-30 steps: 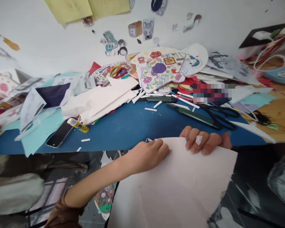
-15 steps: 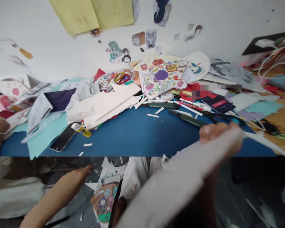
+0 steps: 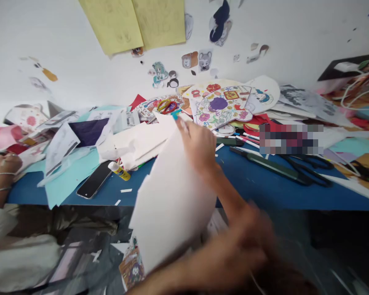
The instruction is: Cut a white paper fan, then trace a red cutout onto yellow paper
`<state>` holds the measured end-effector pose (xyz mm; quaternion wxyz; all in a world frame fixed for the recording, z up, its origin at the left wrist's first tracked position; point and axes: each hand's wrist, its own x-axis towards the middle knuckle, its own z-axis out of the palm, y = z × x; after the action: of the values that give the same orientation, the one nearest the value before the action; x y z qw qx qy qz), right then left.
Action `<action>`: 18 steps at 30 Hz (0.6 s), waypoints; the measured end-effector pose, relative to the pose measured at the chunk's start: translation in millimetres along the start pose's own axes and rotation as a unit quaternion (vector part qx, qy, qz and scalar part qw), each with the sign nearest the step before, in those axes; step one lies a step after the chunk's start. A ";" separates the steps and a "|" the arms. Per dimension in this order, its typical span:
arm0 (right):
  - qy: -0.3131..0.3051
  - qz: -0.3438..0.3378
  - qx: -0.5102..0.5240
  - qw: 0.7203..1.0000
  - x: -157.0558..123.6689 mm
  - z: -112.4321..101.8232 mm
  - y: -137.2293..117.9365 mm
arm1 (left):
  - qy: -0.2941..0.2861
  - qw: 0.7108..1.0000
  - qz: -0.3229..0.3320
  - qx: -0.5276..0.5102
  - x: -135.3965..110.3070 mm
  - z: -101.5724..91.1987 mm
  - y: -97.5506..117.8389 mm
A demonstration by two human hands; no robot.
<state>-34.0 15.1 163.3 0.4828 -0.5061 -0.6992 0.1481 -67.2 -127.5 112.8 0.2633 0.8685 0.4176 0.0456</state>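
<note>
My right hand (image 3: 199,145) is raised over the blue table mat (image 3: 264,186), its fingers closed on the top edge of a large white sheet of paper (image 3: 172,200). The sheet hangs nearly upright below the hand and reaches past the table's front edge. My left hand (image 3: 244,246) is a blurred shape low in the picture, right of the sheet; its fingers cannot be made out. Close to my right hand lie a pile of white paper pieces (image 3: 135,143) and a coloured drawing (image 3: 223,104).
On the mat lie a phone (image 3: 94,184), a glue stick (image 3: 119,171), a green utility knife (image 3: 270,166) and black scissors (image 3: 307,172). Red-and-yellow scissors (image 3: 167,106) rest on the paper heap at the wall. Another person's hand with bracelets (image 3: 4,166) rests at the far left.
My right hand has swung the white sheet from the lower right up and left over the mat. My left hand let go of the sheet, dropped left, and now blurs across to the right.
</note>
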 end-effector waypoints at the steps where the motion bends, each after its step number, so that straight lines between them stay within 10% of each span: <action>1: 0.021 -0.044 0.012 0.999 10.1 -0.5 -3.8 | -0.021 0.999 0.043 -0.017 0.9 8.3 1.2; 4: 0.002 -0.182 -0.014 0.983 42.8 -0.9 -3.4 | -0.104 0.969 0.190 -0.115 -25.0 12.9 -24.3; 9: -0.245 -0.288 -0.144 0.915 60.1 37.7 9.0 | 0.231 0.972 -0.045 -0.026 -43.6 -16.6 -95.6; 13: -0.311 -0.294 -0.141 0.893 23.1 53.1 33.3 | 0.212 0.951 -0.131 0.185 -2.4 -8.2 -134.4; 18: -0.326 -0.232 -0.181 0.898 -37.3 11.2 113.9 | 0.232 0.924 -0.212 0.215 4.1 24.3 -125.4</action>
<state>21.8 37.1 59.0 0.1486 -0.3318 -0.9297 0.0590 -145.3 -70.3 29.3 -0.0310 0.7604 0.6412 0.0983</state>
